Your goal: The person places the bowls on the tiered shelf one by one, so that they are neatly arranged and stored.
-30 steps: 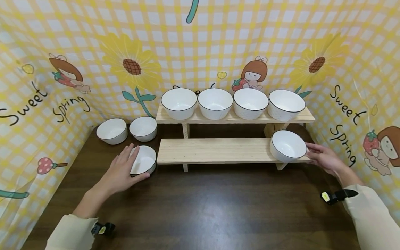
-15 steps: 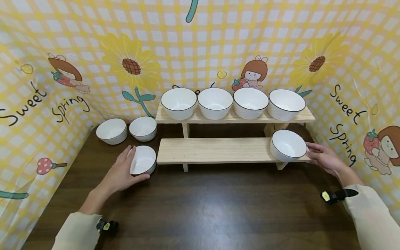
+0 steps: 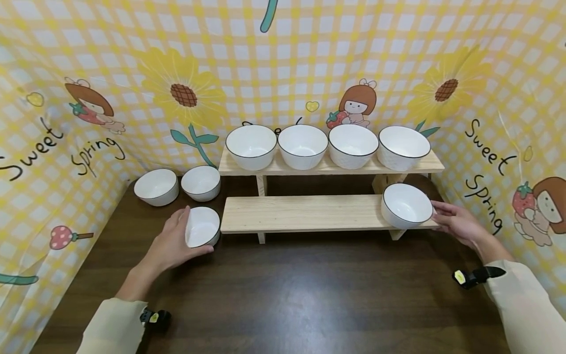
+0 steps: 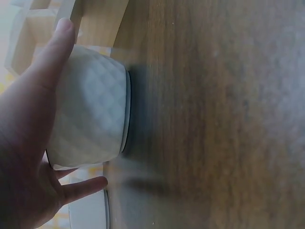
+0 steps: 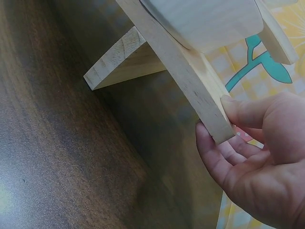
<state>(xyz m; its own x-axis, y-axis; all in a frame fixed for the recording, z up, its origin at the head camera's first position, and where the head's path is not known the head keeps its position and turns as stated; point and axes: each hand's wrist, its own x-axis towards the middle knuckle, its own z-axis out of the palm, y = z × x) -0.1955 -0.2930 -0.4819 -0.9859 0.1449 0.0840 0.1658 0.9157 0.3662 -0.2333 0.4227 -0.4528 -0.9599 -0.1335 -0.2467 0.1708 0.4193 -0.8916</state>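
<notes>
On the table at the left, my left hand [image 3: 172, 243] grips a white dark-rimmed bowl [image 3: 203, 226], thumb on the near side and fingers on the far side. In the left wrist view this bowl [image 4: 93, 109] shows a diamond-patterned wall, its base close to the table; whether it touches cannot be told. My right hand [image 3: 457, 223] holds the right end of the wooden shelf [image 3: 300, 214], at its lower board. In the right wrist view the thumb lies on top of the board [image 5: 200, 100] and fingers curl beneath. Beside that hand sits another white bowl [image 3: 408, 206].
Several white bowls [image 3: 302, 147] stand in a row on the upper board [image 3: 283, 171]. Two more, a larger bowl [image 3: 156, 187] and a smaller bowl [image 3: 201, 183], stand at the table's back left. Yellow checked cloth [image 3: 265, 73] surrounds the dark table [image 3: 309, 295] behind and at the sides.
My left hand has closed around the bowl, its fingers moving from over the rim to the outer wall. The right hand stays at the shelf's end.
</notes>
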